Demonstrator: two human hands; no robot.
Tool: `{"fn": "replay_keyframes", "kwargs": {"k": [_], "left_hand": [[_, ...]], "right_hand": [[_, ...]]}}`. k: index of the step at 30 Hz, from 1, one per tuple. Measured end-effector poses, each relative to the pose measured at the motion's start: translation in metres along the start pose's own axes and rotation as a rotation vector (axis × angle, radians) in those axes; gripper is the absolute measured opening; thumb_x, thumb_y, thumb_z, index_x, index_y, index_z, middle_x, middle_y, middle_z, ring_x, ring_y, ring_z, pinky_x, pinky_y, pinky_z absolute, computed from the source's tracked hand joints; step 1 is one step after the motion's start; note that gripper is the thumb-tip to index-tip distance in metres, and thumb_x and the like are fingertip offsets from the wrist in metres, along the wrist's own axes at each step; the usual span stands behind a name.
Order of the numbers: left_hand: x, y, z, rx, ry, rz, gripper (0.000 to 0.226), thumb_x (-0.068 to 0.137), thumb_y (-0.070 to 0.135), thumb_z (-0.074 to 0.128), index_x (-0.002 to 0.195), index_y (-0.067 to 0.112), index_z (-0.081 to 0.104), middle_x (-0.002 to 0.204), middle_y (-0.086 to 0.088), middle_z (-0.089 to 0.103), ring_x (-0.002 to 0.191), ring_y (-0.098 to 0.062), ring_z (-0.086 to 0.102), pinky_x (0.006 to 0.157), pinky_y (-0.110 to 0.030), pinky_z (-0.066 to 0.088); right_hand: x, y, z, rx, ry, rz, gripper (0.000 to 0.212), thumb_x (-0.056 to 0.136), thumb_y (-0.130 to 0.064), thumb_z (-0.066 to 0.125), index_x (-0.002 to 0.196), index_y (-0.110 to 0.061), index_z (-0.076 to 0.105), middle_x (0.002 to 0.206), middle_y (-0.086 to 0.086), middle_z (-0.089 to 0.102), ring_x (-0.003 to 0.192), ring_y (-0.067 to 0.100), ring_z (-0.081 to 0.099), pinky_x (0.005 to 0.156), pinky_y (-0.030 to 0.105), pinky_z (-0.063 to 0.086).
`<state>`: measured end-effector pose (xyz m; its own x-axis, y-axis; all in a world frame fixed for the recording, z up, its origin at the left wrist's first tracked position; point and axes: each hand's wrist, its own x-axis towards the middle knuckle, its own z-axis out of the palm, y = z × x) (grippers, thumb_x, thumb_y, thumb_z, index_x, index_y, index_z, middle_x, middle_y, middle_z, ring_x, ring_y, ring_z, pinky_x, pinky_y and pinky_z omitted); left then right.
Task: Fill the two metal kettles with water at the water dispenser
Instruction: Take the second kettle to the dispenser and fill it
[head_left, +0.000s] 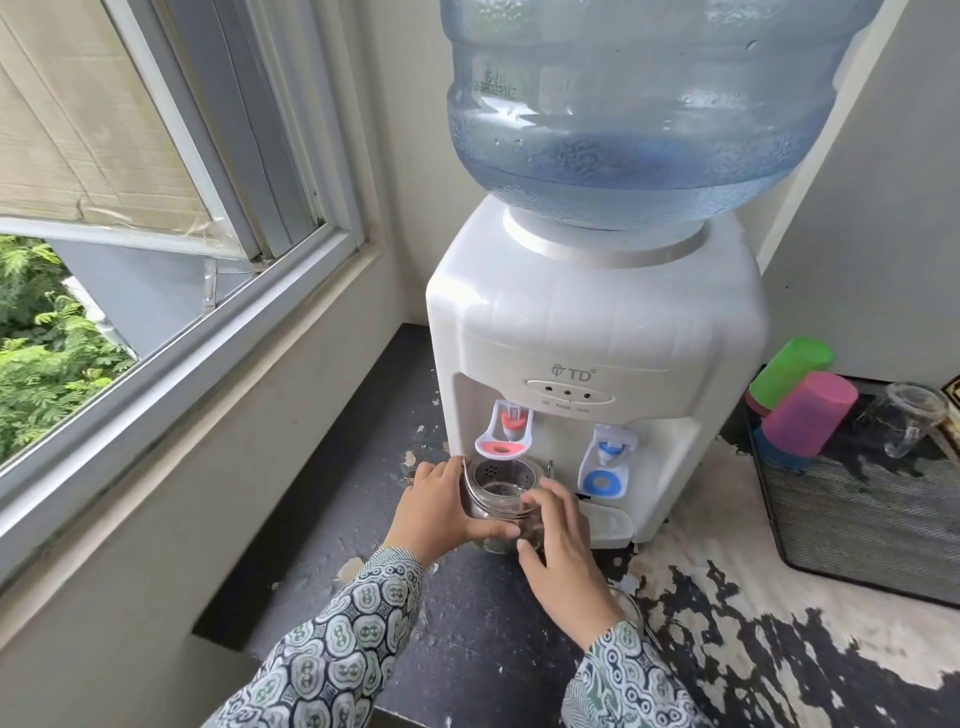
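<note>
- A white water dispenser (587, 364) stands on a dark, badly peeling counter (332, 545), with a large blue bottle (634, 109) turned upside down on its top.
- The dispenser has a red tap (505, 428) on the left side of its front and a blue tap (607, 457) on the right.
- A shiny metal kettle (501, 496) sits on the counter right under the red tap, its top open and its thin wire handle tipped over to the left.
- The left hand (441, 512) wraps around the kettle's left side, thumb across the front and fingers curled behind it.
- The right hand (563, 545) lies against the kettle's right front with the fingers loosely spread; whether it really grips cannot be told.
- Both arms wear patterned sleeves (332, 654) in green, white and dark blue.
- Part of a second rounded metal rim (631, 605) peeks out just beside the right wrist; too little shows to say what it is.
- To the right, a black mesh tray (862, 525) holds upside-down plastic cups, one green (789, 371) and one pink (810, 413), next to a clear glass (914, 423).
- An open window (171, 291) fills the left side, with green leaves outside.
</note>
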<state>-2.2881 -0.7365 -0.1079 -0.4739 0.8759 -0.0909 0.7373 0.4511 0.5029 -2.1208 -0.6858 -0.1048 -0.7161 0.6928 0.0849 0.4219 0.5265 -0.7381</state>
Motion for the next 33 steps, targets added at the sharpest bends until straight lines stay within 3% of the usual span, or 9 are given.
{"fn": "replay_keyframes", "kwargs": {"k": [3, 8, 20, 24, 27, 33], "left_hand": [[0.000, 0.000, -0.001, 0.010, -0.004, -0.001, 0.099, 0.045, 0.078, 0.066, 0.120, 0.017, 0.045, 0.119, 0.001, 0.058, 0.119, -0.023, 0.039, 0.103, -0.041, 0.033], [0.000, 0.002, -0.002, 0.015, -0.005, -0.004, 0.100, 0.045, 0.077, 0.067, 0.122, 0.017, 0.044, 0.122, 0.001, 0.057, 0.123, -0.026, 0.036, 0.103, -0.042, 0.033], [0.001, 0.004, -0.005, 0.024, -0.035, -0.015, 0.106, 0.041, 0.080, 0.065, 0.124, 0.018, 0.041, 0.118, 0.003, 0.058, 0.113, -0.022, 0.038, 0.095, -0.040, 0.041], [0.001, 0.005, -0.007, 0.032, -0.046, -0.023, 0.111, 0.040, 0.080, 0.065, 0.128, 0.019, 0.038, 0.117, 0.000, 0.059, 0.111, -0.021, 0.038, 0.090, -0.041, 0.044], [0.002, 0.005, -0.009, 0.031, -0.060, -0.030, 0.115, 0.037, 0.083, 0.063, 0.129, 0.019, 0.037, 0.116, -0.001, 0.060, 0.111, -0.021, 0.038, 0.088, -0.041, 0.045], [0.003, 0.007, -0.012, 0.060, -0.085, -0.041, 0.124, 0.030, 0.089, 0.054, 0.131, 0.019, 0.034, 0.114, -0.004, 0.060, 0.110, -0.022, 0.040, 0.089, -0.044, 0.046]], "right_hand": [[0.000, 0.002, 0.000, 0.020, 0.059, -0.017, 0.038, 0.083, -0.006, 0.053, 0.118, -0.019, 0.045, 0.141, -0.006, 0.029, 0.129, 0.010, 0.028, 0.105, 0.016, 0.019], [0.001, 0.007, -0.007, 0.025, 0.061, -0.019, 0.036, 0.086, -0.004, 0.049, 0.118, -0.020, 0.051, 0.141, -0.009, 0.034, 0.128, 0.008, 0.034, 0.103, 0.016, 0.026], [-0.005, 0.007, -0.008, 0.057, 0.003, -0.011, 0.046, 0.086, -0.004, 0.048, 0.125, -0.028, 0.042, 0.143, -0.025, 0.017, 0.130, -0.007, 0.019, 0.102, 0.011, 0.021], [-0.006, 0.007, -0.009, 0.054, -0.019, -0.003, 0.048, 0.086, -0.006, 0.049, 0.126, -0.031, 0.040, 0.143, -0.030, 0.011, 0.126, -0.010, 0.020, 0.099, 0.017, 0.032], [-0.007, 0.007, -0.010, 0.052, -0.040, 0.011, 0.049, 0.086, -0.007, 0.048, 0.126, -0.034, 0.037, 0.144, -0.032, 0.005, 0.127, -0.008, 0.026, 0.097, 0.025, 0.040], [-0.008, 0.009, -0.012, 0.061, -0.069, 0.016, 0.049, 0.087, -0.008, 0.048, 0.126, -0.035, 0.035, 0.141, -0.036, -0.003, 0.132, 0.005, 0.035, 0.094, 0.025, 0.044]]}}
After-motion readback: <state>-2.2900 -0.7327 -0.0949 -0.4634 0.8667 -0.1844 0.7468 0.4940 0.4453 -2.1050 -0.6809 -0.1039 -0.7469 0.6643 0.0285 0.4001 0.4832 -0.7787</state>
